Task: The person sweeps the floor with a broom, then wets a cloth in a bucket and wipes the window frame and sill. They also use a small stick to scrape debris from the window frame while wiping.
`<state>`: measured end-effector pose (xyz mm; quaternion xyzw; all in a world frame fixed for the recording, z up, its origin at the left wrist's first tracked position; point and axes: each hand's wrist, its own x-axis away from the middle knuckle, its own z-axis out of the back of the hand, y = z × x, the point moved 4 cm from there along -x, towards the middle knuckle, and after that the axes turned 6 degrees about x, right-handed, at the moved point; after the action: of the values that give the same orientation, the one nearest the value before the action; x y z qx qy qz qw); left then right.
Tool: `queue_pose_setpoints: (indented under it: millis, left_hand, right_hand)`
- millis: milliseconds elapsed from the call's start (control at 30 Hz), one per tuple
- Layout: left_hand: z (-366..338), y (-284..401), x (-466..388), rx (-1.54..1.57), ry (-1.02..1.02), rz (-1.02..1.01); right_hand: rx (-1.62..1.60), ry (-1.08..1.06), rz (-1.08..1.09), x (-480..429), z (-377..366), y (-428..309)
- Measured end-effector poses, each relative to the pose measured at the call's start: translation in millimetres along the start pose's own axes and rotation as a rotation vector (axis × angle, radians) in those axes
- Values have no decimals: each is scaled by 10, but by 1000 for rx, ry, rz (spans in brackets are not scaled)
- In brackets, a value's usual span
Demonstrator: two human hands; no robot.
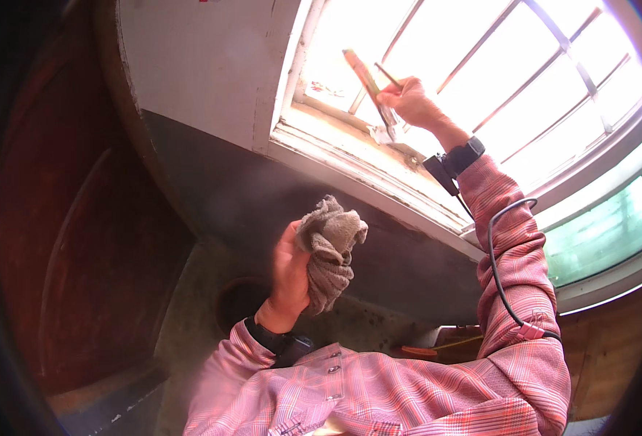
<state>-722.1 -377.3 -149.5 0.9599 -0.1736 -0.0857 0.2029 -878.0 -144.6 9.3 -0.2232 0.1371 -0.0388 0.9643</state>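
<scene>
My left hand (289, 280) grips a crumpled grey-brown towel cloth (329, 253), held up in front of the dark lower wall. At the window my right hand (411, 102) is raised, its fingers closed around a long flat tool (363, 73), possibly a scraper or brush. The tool tilts, and its whitish lower end is close to the window sill (331, 128); glare and blur hide whether they touch. A short thin rod (387, 74) also shows at the fingers; whether it is held separately is unclear.
Metal bars (476, 46) cross the bright window, with a greenish glass pane (604, 218) at right. A dark red-brown wooden panel (97, 261) rises at left. A dark round container (242, 300) and an orange object (419, 351) are low down. A black cable (495, 259) loops along my right sleeve.
</scene>
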Motion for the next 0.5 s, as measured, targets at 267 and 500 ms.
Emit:
queue_pose_setpoints:
  millis: [267,500]
  left_hand:
    - [-195,219,-218,-117,-41,-118]
    - [-736,386,-765,-187,-359,75]
  right_hand:
    - [-39,22,39,130,155,211]
    - [-109,46,310,570,509,-210]
